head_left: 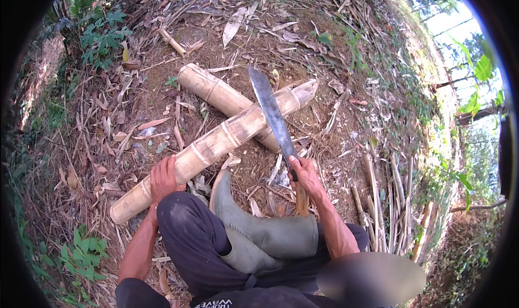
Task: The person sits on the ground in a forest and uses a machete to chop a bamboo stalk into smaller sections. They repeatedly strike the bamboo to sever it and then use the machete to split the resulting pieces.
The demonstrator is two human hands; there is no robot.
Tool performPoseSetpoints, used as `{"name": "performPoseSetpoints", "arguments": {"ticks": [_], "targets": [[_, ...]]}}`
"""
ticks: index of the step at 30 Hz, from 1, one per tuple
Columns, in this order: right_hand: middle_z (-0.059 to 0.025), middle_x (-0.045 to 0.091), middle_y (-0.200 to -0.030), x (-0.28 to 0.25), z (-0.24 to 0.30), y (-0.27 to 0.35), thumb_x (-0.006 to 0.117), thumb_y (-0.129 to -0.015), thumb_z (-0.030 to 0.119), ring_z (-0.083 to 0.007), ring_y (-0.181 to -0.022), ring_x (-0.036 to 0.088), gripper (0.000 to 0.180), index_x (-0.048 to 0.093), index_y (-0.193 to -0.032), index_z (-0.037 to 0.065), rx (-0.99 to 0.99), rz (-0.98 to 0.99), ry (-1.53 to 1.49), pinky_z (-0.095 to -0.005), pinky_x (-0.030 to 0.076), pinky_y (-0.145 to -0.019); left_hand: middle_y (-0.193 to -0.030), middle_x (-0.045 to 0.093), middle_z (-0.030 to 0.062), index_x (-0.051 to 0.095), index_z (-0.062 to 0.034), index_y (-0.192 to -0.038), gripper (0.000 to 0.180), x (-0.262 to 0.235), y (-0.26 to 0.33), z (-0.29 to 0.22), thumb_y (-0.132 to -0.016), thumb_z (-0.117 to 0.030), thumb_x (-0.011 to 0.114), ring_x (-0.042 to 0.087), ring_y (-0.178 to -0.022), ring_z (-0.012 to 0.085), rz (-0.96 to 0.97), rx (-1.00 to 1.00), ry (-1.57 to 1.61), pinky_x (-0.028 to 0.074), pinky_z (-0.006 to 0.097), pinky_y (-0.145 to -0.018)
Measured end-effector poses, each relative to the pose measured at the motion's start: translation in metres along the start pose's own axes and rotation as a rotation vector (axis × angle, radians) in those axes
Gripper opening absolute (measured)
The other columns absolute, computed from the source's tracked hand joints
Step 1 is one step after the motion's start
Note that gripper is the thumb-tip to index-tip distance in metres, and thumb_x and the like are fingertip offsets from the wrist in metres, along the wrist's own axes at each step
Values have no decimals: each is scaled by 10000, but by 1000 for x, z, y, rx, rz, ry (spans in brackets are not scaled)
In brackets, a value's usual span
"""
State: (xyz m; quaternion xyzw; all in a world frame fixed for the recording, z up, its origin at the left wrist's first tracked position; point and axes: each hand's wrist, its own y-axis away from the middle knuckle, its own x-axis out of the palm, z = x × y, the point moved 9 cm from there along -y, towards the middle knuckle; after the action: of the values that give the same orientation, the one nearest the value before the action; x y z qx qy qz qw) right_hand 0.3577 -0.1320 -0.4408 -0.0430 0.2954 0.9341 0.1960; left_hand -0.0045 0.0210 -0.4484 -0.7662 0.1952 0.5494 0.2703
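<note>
A thick bamboo pole (216, 144) slants from the near left to the upper middle, its far end cut to a ragged point. My left hand (164, 178) is closed around it close to the near end. Under it, crosswise, lies a second thick bamboo piece (219, 94) on the ground. In my right hand (305, 175) is a machete (273, 110), gripped by its handle. The dark blade points up and away, and in this view overlaps the upper pole's far part; whether it touches the bamboo I cannot tell.
My green rubber boots (270, 233) and bent knee (189, 221) are close to the pole. Several thin cut sticks (397, 200) lie at the right. Dry leaves and twigs cover the sloping ground, with green plants (102, 37) at the left.
</note>
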Motion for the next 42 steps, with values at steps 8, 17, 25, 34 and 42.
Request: {"name": "performPoseSetpoints", "arguments": {"ticks": [8, 17, 25, 34, 42], "targets": [[-33, 529, -574, 3, -7, 0, 506, -977, 499, -122, -408, 514, 504, 519, -800, 28, -6, 40, 36, -283, 443, -358, -1252, 485, 192, 391, -5, -1370, 933, 7, 7, 3, -557, -165, 823, 505, -1160, 362, 17, -6, -14, 382, 492, -1005], [-21, 524, -571, 29, -7, 6, 493, -984, 497, -114, -451, 508, 515, 520, -747, 41, -14, 185, 260, -287, 422, -419, -1271, 469, 190, 360, -5, -1394, 995, 7, 10, 5, -537, -142, 846, 496, -1169, 369, 43, -17, -3, 369, 498, -1008], [-29, 535, -565, 15, -8, -1, 535, -972, 477, -124, -400, 508, 468, 513, -788, 47, 15, 16, 54, -273, 437, -370, -1282, 468, 203, 379, -29, -1384, 998, 11, 21, -9, -522, -170, 861, 495, -1181, 373, -72, -17, -136, 380, 514, -1010], [-28, 534, -575, 14, -5, 4, 527, -971, 494, -109, -408, 499, 492, 527, -802, 32, 35, 42, 65, -260, 424, -381, -1313, 436, 223, 386, -27, -1379, 954, 9, 30, -13, -547, -133, 840, 465, -1217, 397, -155, -3, -149, 367, 538, -1016], [-23, 528, -575, 23, -15, 6, 531, -978, 461, -110, -389, 483, 477, 518, -783, 27, 62, 95, 74, -275, 421, -357, -1314, 436, 220, 388, -27, -1388, 922, 9, 29, -14, -581, -138, 820, 459, -1224, 397, -197, -3, -161, 359, 547, -1019]]}}
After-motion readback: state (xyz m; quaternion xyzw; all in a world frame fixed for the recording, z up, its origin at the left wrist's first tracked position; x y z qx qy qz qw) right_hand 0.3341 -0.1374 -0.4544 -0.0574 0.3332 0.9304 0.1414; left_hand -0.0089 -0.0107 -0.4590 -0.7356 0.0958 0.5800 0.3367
